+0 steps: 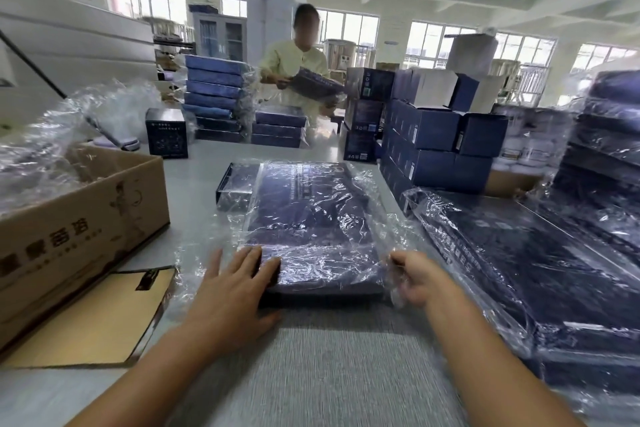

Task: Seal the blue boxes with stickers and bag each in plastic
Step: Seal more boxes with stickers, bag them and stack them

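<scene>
Blue box (311,218) lies flat in the middle of the grey table (194,184), its long side running away from the camera, wrapped in a crinkled clear plastic bag (207,253) that spills loosely past its near corners. Its near edge sits at the far edge of a grey textured mat (329,357). The left hand (235,284) rests flat on the box's near-left corner, fingers straight and spread, pressing down on the plastic. The right hand (415,277) is at the near-right corner with its fingers curled in, pinching a fold of the bag just beside the box edge. A small dark box (237,184) lies touching the far-left corner of the bagged one. To the left stands an open cardboard carton (86,218) with loose plastic in it, and a brown flap (93,319) lies on the table in front of it. On the right, bagged blue boxes (519,270) are stacked near the right forearm. Farther back are stacked small blue cartons (436,135), a pile of flat blue boxes (214,100) and a person (298,69) across the table holding another box in both hands.
</scene>
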